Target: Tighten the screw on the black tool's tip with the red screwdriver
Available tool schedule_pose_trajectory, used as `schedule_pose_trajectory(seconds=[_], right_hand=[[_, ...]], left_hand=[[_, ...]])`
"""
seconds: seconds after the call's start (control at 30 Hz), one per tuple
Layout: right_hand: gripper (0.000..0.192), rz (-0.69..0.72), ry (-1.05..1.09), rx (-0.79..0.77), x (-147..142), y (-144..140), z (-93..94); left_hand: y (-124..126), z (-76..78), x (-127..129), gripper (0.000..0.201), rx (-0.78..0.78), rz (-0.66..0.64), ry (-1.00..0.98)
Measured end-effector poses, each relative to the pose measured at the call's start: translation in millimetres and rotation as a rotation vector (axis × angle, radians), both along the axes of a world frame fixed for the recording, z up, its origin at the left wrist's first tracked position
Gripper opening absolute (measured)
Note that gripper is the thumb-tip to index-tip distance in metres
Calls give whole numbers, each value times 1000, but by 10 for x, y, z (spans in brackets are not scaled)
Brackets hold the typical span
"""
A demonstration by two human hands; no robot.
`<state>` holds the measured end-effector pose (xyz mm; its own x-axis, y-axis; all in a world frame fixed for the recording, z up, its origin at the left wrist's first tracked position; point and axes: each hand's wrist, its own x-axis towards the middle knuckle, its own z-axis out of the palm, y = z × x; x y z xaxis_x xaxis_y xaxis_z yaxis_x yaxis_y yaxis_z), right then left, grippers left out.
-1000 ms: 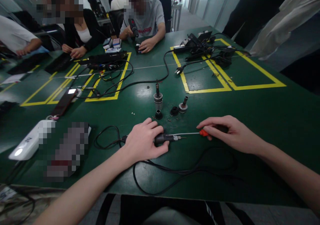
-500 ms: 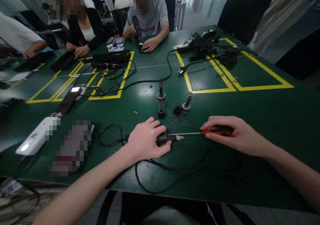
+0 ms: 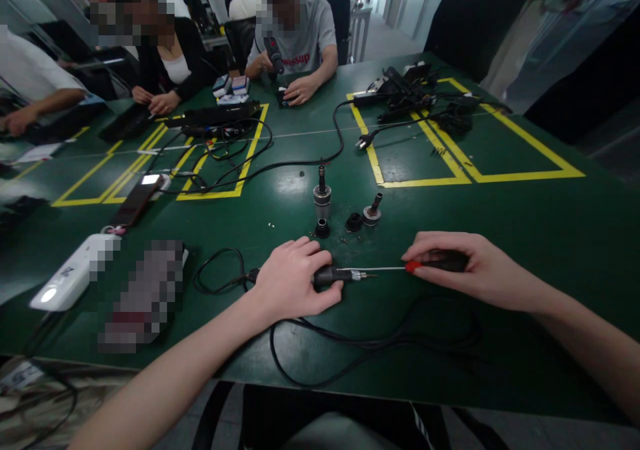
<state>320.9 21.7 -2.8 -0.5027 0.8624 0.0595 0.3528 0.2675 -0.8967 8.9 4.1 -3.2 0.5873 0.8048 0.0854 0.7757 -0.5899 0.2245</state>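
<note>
My left hand point(image 3: 293, 282) presses down on a black corded tool body point(image 3: 333, 276) lying on the green table point(image 3: 500, 223); its metal tip points right. My right hand point(image 3: 463, 270) grips a screwdriver point(image 3: 415, 266) with a red and black handle. The thin shaft runs left and its tip meets the tool's metal end. The tool's black cord point(image 3: 370, 343) loops along the table's near edge. Just beyond the hands stand small metal and black parts point(image 3: 323, 200), another such part point(image 3: 371, 211), and a few tiny screws.
Other people sit at the far side, one holding a dark tool point(image 3: 273, 53). Cables and a power strip point(image 3: 400, 93) lie inside yellow taped rectangles. At the left are a phone point(image 3: 136, 200) and a white device point(image 3: 70, 273).
Both hands stay where they were on the tool and the screwdriver. My right hand's grip has turned slightly on the handle. The view has shifted a little.
</note>
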Motion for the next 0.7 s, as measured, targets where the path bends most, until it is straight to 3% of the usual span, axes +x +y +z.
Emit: schedule_pose_trajectory(seconds=[0.37, 0.7], right_hand=[[46, 72, -152, -29, 12, 5, 13], [34, 97, -185, 94, -14, 15, 2]], left_hand=[[-7, -22, -7, 27, -3, -18, 0], [1, -23, -9, 26, -10, -24, 37]])
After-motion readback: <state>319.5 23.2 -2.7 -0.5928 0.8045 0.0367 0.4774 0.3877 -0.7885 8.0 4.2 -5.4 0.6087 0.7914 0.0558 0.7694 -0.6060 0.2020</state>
